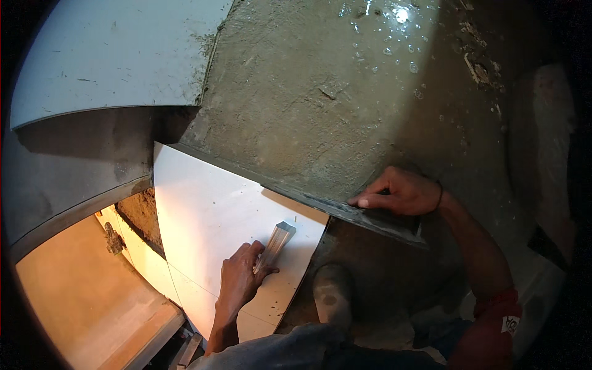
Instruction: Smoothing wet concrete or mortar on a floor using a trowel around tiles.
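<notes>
A white tile panel [203, 209] lies below a rough grey cement surface [290, 105]. My left hand [243, 271] is closed on a short silvery bar [277, 237], held at a slant over the white panel. My right hand [394, 191] is closed, thumb and fingertips at a long grey edge strip [327, 206] running along the panel's upper side and past its right corner; whether it pinches anything besides that strip is hidden.
A pale board [111, 55] overhangs a grey ledge [74, 160] at upper left. An orange-lit recess [80, 283] with a small metal fitting [114, 240] is at lower left. My foot [333, 296] is below the panel's right edge. Wet patches shine on the cement.
</notes>
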The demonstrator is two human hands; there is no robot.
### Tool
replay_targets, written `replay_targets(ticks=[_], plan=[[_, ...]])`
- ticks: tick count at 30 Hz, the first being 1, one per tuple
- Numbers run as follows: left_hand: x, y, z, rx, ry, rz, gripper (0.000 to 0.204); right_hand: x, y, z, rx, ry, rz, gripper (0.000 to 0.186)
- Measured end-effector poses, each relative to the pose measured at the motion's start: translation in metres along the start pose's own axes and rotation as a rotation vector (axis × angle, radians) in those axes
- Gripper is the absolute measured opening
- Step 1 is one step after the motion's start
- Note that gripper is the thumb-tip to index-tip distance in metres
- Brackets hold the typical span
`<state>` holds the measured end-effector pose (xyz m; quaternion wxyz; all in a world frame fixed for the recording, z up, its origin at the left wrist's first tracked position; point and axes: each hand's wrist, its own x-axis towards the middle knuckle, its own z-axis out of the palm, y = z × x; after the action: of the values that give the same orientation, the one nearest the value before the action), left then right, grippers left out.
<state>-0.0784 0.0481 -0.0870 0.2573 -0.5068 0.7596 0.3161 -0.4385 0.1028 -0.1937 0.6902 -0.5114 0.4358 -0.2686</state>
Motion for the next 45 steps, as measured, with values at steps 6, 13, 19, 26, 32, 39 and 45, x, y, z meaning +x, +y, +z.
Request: replay_targets(ticks=[6,13,19,26,32,39,45], plan=[[0.0,0.001,-0.004,-0.042,-0.013,-0.015,0.044,0.05,-0.011,0.003,-0.057,-0.032,0.001,0.036],[0.001,-0.001,-0.008,-0.111,-0.049,-0.061,0.041,0.096,-0.019,0.013,-0.066,0.031,-0.082,0.049],[0.002,-0.005,-0.007,-0.117,-0.058,-0.037,0.041,0.13,-0.035,0.02,-0.158,0.029,-0.071,0.053],[-0.001,-0.011,-0.006,-0.148,0.004,0.027,0.041,0.084,-0.033,0.006,-0.18,-0.021,-0.106,0.047],[-0.003,-0.007,-0.005,-0.101,0.064,0.035,0.042,0.086,-0.042,-0.005,0.022,0.036,0.047,0.05],[-0.008,-0.011,-0.006,-0.076,0.018,0.044,0.041,0.148,-0.05,0.019,-0.06,-0.039,0.079,0.049],[-0.015,-0.022,0.001,-0.094,0.146,0.144,0.046,0.121,-0.073,0.02,-0.031,-0.042,0.15,0.042]])
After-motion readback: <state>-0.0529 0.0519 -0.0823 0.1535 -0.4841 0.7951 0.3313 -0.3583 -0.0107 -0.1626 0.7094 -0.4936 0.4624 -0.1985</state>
